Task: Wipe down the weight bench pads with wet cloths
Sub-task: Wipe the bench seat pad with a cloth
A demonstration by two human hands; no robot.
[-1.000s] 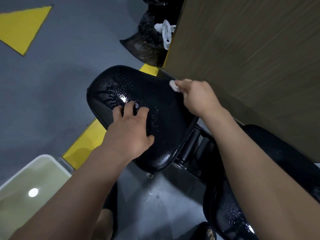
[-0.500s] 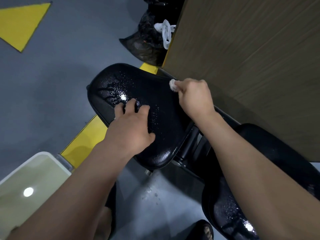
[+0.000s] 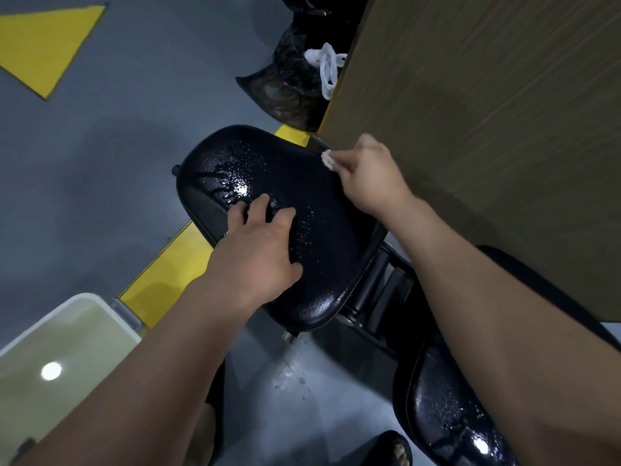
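**Wet black seat pad under two hands**

The glossy black, rounded-triangle vinyl seat pad (image 3: 302,183) sits at mid-frame, tilted, with its wide end away from the person and its narrow end nearer; its surface is beaded with water drops and streaked with runs near the far left corner, where a bright light glints off it. The left hand (image 3: 258,250) rests flat on the pad's near left part, its grip spread, fingers apart on the wet vinyl; the right hand (image 3: 369,176) is at the pad's far right edge, its grip pinching a small white wad of cloth (image 3: 327,159) that touches that edge. Below the pad's narrow end a black metal bracket (image 3: 379,297) joins it to a second shiny black pad (image 3: 447,415) at lower right, also speckled with drops. Under both lies a grey floor (image 3: 100,163) with a yellow stripe (image 3: 168,274), a yellow triangle (image 3: 43,42) and a few spilled drops (image 3: 289,375). A white plastic tub (image 3: 111,311) of yellowish water stands at lower left; a brown wood-grain panel (image 3: 487,112) fills the upper right; beside it lies a crumpled black plastic bag (image 3: 289,92) with white handles (image 3: 327,68).
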